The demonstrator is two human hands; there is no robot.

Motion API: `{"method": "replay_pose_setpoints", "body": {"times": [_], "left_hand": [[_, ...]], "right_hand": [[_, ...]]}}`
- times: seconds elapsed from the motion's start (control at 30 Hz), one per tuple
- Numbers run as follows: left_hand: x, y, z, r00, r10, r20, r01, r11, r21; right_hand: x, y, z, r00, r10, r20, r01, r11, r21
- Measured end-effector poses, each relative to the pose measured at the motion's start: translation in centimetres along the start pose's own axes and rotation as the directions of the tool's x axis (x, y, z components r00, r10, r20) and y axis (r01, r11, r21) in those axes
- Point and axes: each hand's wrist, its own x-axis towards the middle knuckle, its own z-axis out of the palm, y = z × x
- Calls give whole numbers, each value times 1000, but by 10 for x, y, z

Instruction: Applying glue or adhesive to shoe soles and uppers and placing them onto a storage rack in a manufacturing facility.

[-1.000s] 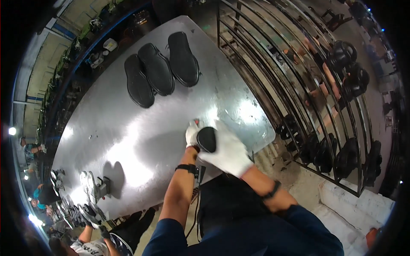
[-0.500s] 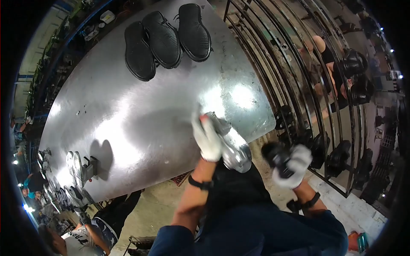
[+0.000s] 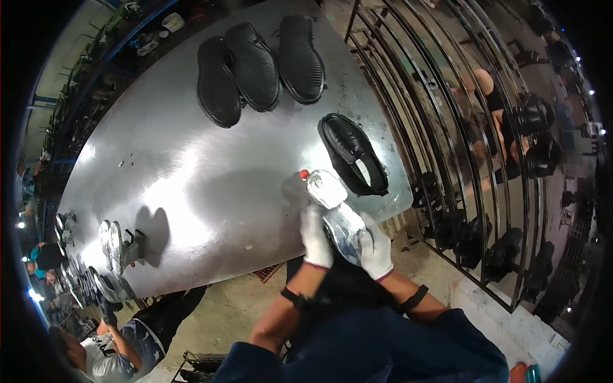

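Both my hands wear white gloves. My left hand (image 3: 315,235) and my right hand (image 3: 374,250) grip a silvery shoe last (image 3: 334,207) between them, sole side up, at the near edge of the shiny metal table (image 3: 172,185). A small red object (image 3: 304,173) lies on the table just beyond the last. A black shoe upper (image 3: 353,153) lies on the table right behind my hands, opening toward me. Three black shoes (image 3: 255,60) lie sole-up side by side at the far end of the table.
A black metal rack (image 3: 447,127) with black shoes (image 3: 536,134) on its bars stands to my right. Metal lasts (image 3: 112,239) on a stand sit at the table's left edge. Another person (image 3: 108,351) sits at the lower left.
The black shoe upper that my right hand held low by the rack now lies on the table. My right hand has come back onto the silvery last beside my left.
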Motion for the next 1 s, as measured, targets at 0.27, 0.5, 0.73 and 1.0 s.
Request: {"method": "replay_pose_setpoints", "body": {"times": [0.27,0.5,0.73,1.0], "left_hand": [[41,138,-29,957,266,-118,-285,777,-561],[27,284,-177,575,572,-585,-804,528,-273],[79,138,-45,869,493,-41,-441,810,387],[180,108,27,923,316,221,-378,629,679]], "right_hand": [[213,-23,71,947,-322,-4,322,945,60],[372,-118,101,941,216,260,-338,550,764],[303,-121,91,920,217,326,-381,687,618],[93,5,12,865,338,372,-492,720,490]]}}
